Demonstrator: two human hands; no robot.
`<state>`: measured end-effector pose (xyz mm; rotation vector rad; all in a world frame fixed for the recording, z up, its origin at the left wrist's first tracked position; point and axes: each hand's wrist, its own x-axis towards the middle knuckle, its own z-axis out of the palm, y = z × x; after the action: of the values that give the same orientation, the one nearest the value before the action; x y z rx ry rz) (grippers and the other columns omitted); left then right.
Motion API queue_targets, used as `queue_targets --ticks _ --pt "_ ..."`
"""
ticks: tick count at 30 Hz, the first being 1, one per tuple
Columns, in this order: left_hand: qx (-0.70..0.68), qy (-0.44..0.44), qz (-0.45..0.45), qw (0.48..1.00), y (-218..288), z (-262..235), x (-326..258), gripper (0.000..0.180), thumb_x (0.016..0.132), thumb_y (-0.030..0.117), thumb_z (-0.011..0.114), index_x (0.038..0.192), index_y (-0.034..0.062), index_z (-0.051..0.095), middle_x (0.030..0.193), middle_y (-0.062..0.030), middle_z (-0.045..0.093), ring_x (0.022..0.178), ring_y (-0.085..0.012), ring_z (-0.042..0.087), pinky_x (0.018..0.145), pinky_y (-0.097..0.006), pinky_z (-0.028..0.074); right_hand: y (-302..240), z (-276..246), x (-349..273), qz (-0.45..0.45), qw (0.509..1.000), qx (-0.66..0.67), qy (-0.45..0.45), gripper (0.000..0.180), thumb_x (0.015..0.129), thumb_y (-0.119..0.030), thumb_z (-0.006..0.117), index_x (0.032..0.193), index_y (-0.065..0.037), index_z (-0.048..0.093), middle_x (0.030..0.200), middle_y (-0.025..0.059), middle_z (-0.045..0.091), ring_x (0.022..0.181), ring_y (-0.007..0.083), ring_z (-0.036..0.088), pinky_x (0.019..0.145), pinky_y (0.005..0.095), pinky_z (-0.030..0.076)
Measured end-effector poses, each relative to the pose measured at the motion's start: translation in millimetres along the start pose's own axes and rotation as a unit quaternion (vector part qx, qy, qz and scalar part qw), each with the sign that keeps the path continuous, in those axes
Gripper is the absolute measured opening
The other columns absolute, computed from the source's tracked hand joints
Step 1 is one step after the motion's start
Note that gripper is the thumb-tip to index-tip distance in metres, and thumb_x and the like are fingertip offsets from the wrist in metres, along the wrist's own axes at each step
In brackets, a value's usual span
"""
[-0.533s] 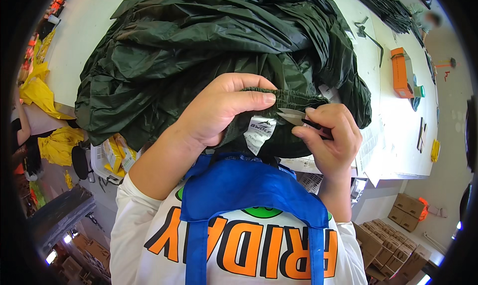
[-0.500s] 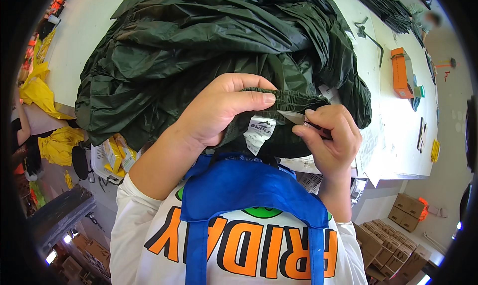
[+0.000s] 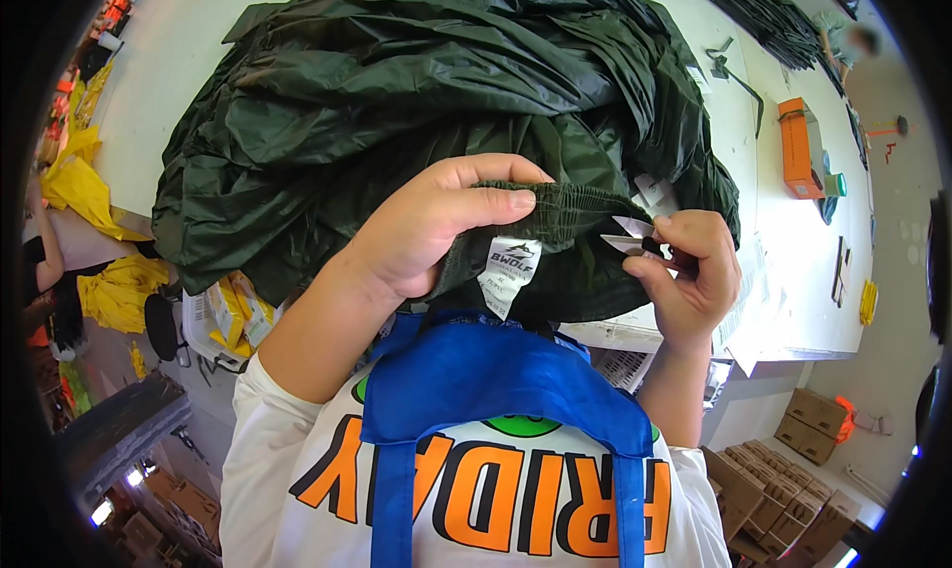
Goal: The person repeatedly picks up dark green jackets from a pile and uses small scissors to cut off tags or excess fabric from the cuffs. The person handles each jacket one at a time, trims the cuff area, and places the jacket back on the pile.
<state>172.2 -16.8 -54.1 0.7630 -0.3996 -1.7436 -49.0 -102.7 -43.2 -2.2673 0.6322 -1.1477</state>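
My left hand [image 3: 451,216] pinches the gathered elastic waistband [image 3: 570,211] of a dark green garment between thumb and fingers. A white label [image 3: 511,273] hangs from the band just below that thumb. In my right hand [image 3: 699,265] is a pair of small thread snips [image 3: 633,239], the two pointed blades spread apart at the band's right end. Whether the blades touch the fabric I cannot tell. Behind both hands a big heap of shiny dark green garments [image 3: 416,72] covers the middle of the white table.
On the table's right stand an orange box [image 3: 799,146] and a green-lidded container [image 3: 836,184], with papers [image 3: 749,305] nearer me. At left, a white basket [image 3: 203,325] holds yellow packets. Cardboard boxes [image 3: 769,489] are stacked at lower right. Another person's arm [image 3: 45,236] shows at far left.
My right hand has moved right, away from my left hand, and the snips' blades have spread open. My left hand has shifted slightly left with the waistband and label.
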Motion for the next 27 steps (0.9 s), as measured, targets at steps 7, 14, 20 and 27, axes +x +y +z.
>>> queue_targets --ticks 7,14,20,27 --pt "0.005 -0.03 -0.007 1.0 2 2 0 0.022 0.081 0.007 0.057 0.101 -0.0049 0.056 0.091 -0.0098 0.064 0.078 -0.0128 0.062 0.072 -0.025 0.051 0 6 8 -0.062 0.997 -0.014 -0.03 0.036 0.054 -0.012 0.082 0.082 0.001 0.062 0.073 0.0092 0.059 0.061 0.0178 0.056 0.05 0.0255 0.044" --pt "0.036 -0.018 -0.011 0.999 2 -1 0 0.022 0.081 0.006 0.057 0.1 -0.0049 0.056 0.089 -0.0096 0.064 0.078 -0.0127 0.062 0.072 -0.025 0.051 2 11 10 -0.05 0.997 0.03 -0.043 0.033 0.057 -0.011 0.082 0.08 0.001 0.062 0.071 0.0094 0.059 0.058 0.0169 0.055 0.049 0.0245 0.043" --pt "0.116 -0.003 0.025 0.993 6 9 -4 0.023 0.082 0.009 0.058 0.099 -0.0063 0.059 0.089 -0.0093 0.064 0.077 -0.0109 0.061 0.071 -0.024 0.049 -8 6 12 -0.021 0.999 0.019 -0.047 0.031 0.057 -0.008 0.081 0.079 0.001 0.062 0.07 0.0092 0.059 0.057 0.0166 0.056 0.047 0.0243 0.043" --pt "0.153 -0.007 0.048 0.987 2 10 -5 0.022 0.083 0.009 0.058 0.098 -0.0072 0.061 0.087 -0.0088 0.065 0.077 -0.0105 0.061 0.071 -0.023 0.049 -17 10 14 -0.01 0.998 -0.006 -0.061 0.03 0.057 -0.008 0.081 0.078 0.001 0.062 0.069 0.0095 0.059 0.056 0.0171 0.056 0.047 0.0247 0.044"
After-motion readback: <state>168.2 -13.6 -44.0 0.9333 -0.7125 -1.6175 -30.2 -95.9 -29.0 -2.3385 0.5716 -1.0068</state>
